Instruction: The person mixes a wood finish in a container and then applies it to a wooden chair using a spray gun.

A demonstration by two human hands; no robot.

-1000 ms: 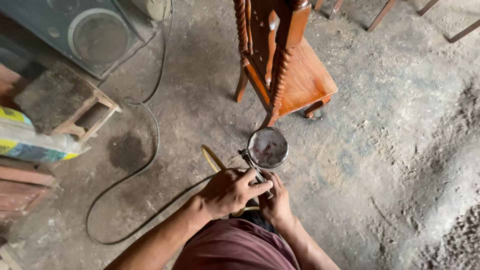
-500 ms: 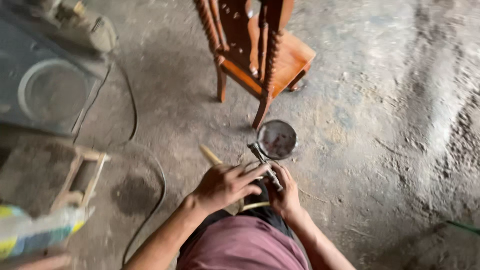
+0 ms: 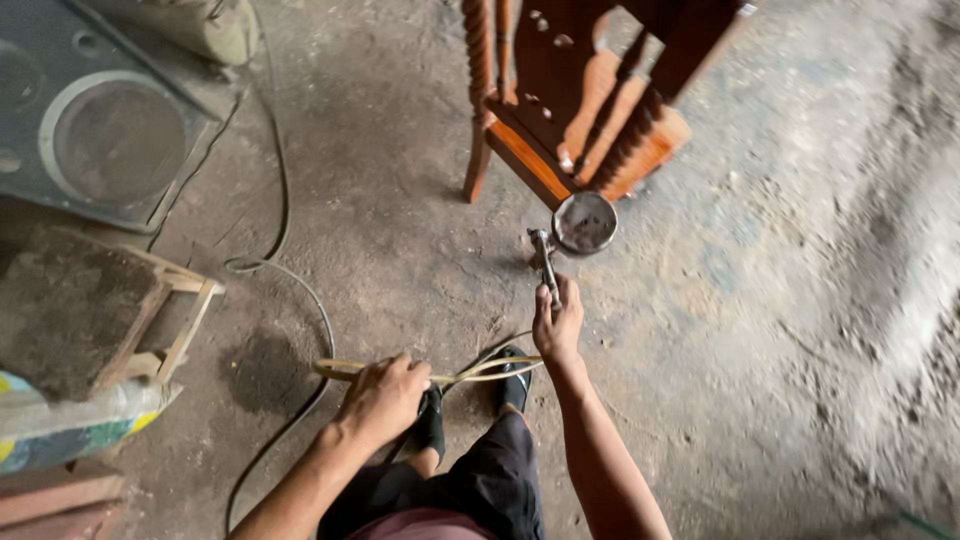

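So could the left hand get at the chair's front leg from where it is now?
Probably yes: the left hand grips a pale strip, but bare floor lies between it and the chair leg.

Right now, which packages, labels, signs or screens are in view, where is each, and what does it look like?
Printed plastic sack or bag: far left lower edge, beside the small wooden stool; bulging, yellow, blue-green and white, its printing too blurred to make out.
No labels, signs or screens show elsewhere.
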